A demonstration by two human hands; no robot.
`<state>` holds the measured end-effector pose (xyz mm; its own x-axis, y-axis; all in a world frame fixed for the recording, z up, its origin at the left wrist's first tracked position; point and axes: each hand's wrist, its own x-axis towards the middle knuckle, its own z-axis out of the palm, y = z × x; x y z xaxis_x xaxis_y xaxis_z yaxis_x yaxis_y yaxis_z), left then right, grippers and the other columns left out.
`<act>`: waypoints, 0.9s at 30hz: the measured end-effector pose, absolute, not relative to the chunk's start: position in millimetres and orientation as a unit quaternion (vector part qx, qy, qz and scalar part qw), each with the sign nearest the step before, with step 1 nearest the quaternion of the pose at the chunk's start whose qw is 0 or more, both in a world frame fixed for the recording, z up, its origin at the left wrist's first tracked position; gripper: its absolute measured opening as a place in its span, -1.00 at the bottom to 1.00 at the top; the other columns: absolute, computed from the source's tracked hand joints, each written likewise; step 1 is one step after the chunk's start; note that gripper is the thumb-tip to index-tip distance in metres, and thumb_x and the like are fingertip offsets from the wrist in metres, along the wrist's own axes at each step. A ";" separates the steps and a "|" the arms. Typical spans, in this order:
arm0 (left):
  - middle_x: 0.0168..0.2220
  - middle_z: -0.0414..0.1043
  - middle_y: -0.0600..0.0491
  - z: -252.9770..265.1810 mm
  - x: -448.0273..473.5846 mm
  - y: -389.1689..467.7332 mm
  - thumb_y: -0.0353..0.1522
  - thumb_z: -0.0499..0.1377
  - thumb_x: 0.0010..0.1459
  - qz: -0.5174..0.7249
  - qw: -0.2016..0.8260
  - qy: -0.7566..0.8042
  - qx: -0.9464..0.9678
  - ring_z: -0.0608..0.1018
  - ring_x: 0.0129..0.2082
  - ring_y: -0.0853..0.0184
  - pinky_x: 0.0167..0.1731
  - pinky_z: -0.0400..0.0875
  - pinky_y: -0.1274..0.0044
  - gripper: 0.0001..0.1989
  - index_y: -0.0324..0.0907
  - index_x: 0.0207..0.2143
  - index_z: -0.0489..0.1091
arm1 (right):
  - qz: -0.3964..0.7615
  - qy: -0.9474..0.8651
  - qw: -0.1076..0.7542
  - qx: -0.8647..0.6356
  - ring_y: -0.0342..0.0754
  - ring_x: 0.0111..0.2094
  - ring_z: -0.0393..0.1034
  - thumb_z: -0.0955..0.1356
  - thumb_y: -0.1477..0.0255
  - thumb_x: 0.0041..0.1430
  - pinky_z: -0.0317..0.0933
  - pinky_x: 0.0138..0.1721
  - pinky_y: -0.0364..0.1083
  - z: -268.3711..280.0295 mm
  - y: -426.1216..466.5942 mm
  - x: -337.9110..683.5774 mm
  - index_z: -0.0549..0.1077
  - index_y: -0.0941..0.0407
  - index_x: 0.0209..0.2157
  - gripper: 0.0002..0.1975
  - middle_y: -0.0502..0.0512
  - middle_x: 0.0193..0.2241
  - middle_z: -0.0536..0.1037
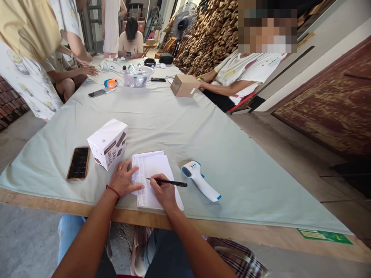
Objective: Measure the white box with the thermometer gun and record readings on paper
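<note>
My right hand (165, 193) pinches a black pen (174, 182), its tip at the sheets of white paper (159, 166). Handwriting too small to read fills the left part of the top sheet. My left hand (124, 179) rests with fingers spread on the paper's left edge; a ring and a red cord bracelet show on it. Just beyond that hand stands a white box (108, 143) with brown print. A smartphone (79, 163) with a dark screen lies left of the box. To the right of the paper lies a white and blue infrared thermometer (200, 181).
Farther up the cloth-covered table (232, 166) are a cardboard box (185, 85), a clear bowl (136, 77) holding bottles, a second phone (97, 93) and an orange tape roll (111, 83). Several people sit or stand around it. A fan (183, 25) and stacked firewood (214, 34) stand behind.
</note>
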<state>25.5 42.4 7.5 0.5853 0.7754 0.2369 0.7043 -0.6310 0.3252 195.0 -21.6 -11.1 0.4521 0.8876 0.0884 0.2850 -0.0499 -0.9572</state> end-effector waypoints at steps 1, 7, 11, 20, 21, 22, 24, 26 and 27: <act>0.12 0.20 -0.13 7.5 25.5 42.4 0.03 0.34 -0.15 0.180 0.100 0.419 0.884 0.28 0.11 0.00 0.15 0.17 0.16 -0.27 -0.08 0.05 0.37 | 0.283 -0.440 0.532 -0.666 -0.04 -0.52 0.33 0.29 0.21 -0.11 0.23 -0.40 -0.07 -10.7 -21.5 194.9 0.38 0.08 -0.53 -0.78 0.01 -0.58 0.46; 0.12 0.20 -0.13 8.1 25.1 42.1 0.03 0.35 -0.15 0.181 0.108 0.419 0.883 0.27 0.12 0.00 0.16 0.16 0.15 -0.27 -0.09 0.05 0.37 | 0.278 -0.444 0.544 -0.655 -0.05 -0.52 0.32 0.29 0.23 -0.09 0.23 -0.43 -0.08 -11.5 -21.2 195.4 0.38 0.08 -0.53 -0.80 0.01 -0.59 0.45; 0.12 0.20 -0.12 8.8 25.1 41.8 0.02 0.35 -0.16 0.183 0.109 0.420 0.882 0.28 0.10 0.00 0.16 0.16 0.15 -0.27 -0.08 0.05 0.38 | 0.269 -0.452 0.541 -0.656 -0.05 -0.51 0.32 0.28 0.23 -0.08 0.23 -0.42 -0.09 -12.9 -20.9 195.5 0.38 0.07 -0.52 -0.80 0.01 -0.59 0.45; 0.12 0.20 -0.12 8.8 25.5 41.4 0.02 0.36 -0.16 0.185 0.114 0.423 0.880 0.27 0.12 -0.01 0.16 0.16 0.15 -0.28 -0.07 0.05 0.37 | 0.279 -0.449 0.543 -0.652 -0.07 -0.53 0.30 0.29 0.25 -0.09 0.23 -0.42 -0.09 -12.0 -21.9 195.5 0.36 0.08 -0.53 -0.82 -0.02 -0.60 0.43; 0.12 0.20 -0.11 8.6 25.5 41.5 0.02 0.36 -0.17 0.186 0.114 0.423 0.880 0.27 0.12 -0.01 0.16 0.15 0.15 -0.28 -0.07 0.04 0.38 | 0.279 -0.448 0.544 -0.652 -0.07 -0.53 0.30 0.29 0.25 -0.09 0.23 -0.42 -0.09 -11.7 -21.9 195.4 0.36 0.08 -0.53 -0.82 -0.02 -0.61 0.43; 0.12 0.20 -0.12 8.6 25.6 41.5 0.01 0.36 -0.17 0.186 0.115 0.423 0.880 0.27 0.12 -0.01 0.16 0.15 0.15 -0.28 -0.08 0.04 0.38 | 0.279 -0.447 0.545 -0.652 -0.07 -0.53 0.30 0.29 0.25 -0.10 0.23 -0.42 -0.09 -11.5 -22.0 195.3 0.36 0.08 -0.54 -0.82 -0.02 -0.61 0.43; 0.12 0.21 -0.14 9.0 25.6 41.5 0.01 0.36 -0.16 0.183 0.117 0.422 0.880 0.27 0.12 -0.02 0.16 0.15 0.15 -0.27 -0.10 0.04 0.38 | 0.278 -0.445 0.552 -0.648 -0.07 -0.53 0.30 0.29 0.24 -0.09 0.23 -0.43 -0.09 -10.9 -21.9 195.1 0.37 0.08 -0.54 -0.81 -0.01 -0.60 0.43; 0.12 0.20 -0.14 9.5 25.7 41.5 0.02 0.36 -0.16 0.180 0.117 0.422 0.881 0.27 0.12 -0.02 0.16 0.16 0.15 -0.27 -0.11 0.04 0.38 | 0.275 -0.445 0.561 -0.642 -0.07 -0.53 0.30 0.29 0.24 -0.08 0.23 -0.43 -0.09 -10.5 -21.6 195.0 0.37 0.08 -0.53 -0.81 0.00 -0.59 0.44; 0.12 0.20 -0.14 9.7 25.7 41.5 0.02 0.35 -0.15 0.179 0.116 0.422 0.881 0.27 0.12 -0.02 0.16 0.16 0.15 -0.27 -0.10 0.04 0.38 | 0.273 -0.446 0.563 -0.641 -0.07 -0.53 0.30 0.28 0.24 -0.07 0.23 -0.44 -0.09 -10.3 -21.4 195.0 0.37 0.08 -0.53 -0.81 0.00 -0.59 0.45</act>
